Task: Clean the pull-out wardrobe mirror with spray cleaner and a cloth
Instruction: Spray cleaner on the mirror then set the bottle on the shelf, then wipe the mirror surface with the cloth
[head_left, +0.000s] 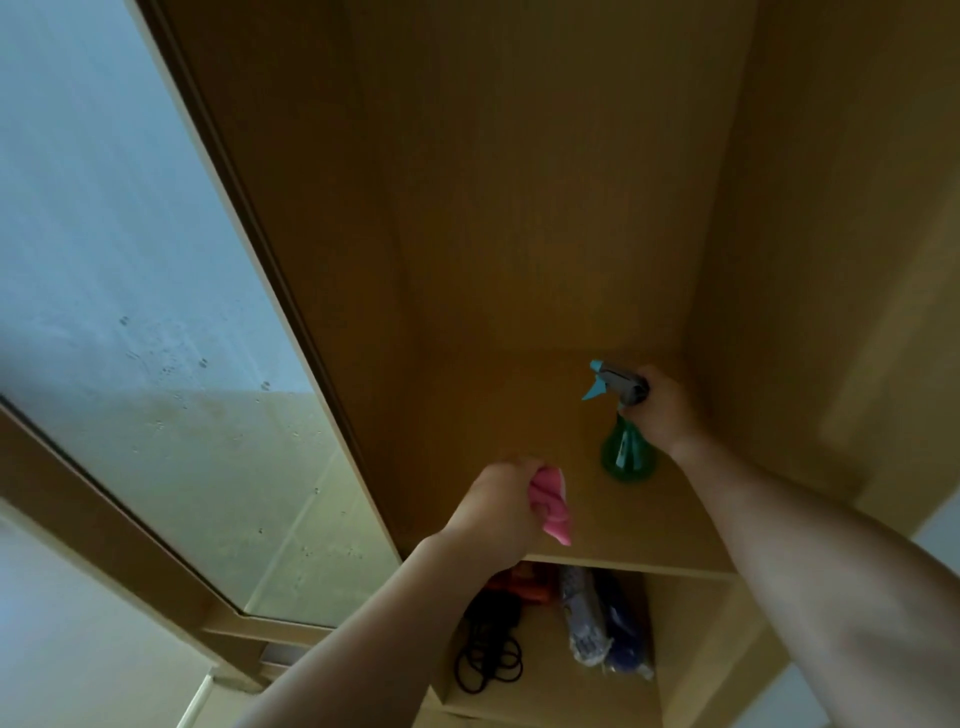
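Note:
The pull-out mirror (171, 415) stands at the left in its wooden frame, with droplets and smears on the glass. My left hand (493, 512) is closed around a bunched pink cloth (551, 506) just above the wardrobe shelf (519, 415). My right hand (662, 410) grips the neck of a green spray bottle (626, 452) with a grey head and blue trigger. The bottle's base rests on the shelf near the back right corner.
The wardrobe's wooden side panels close in the shelf on both sides. In the compartment below lie coiled black cables (488, 660), an orange item (524, 584) and wrapped bundles (605, 623). White wall and floor show at the lower left.

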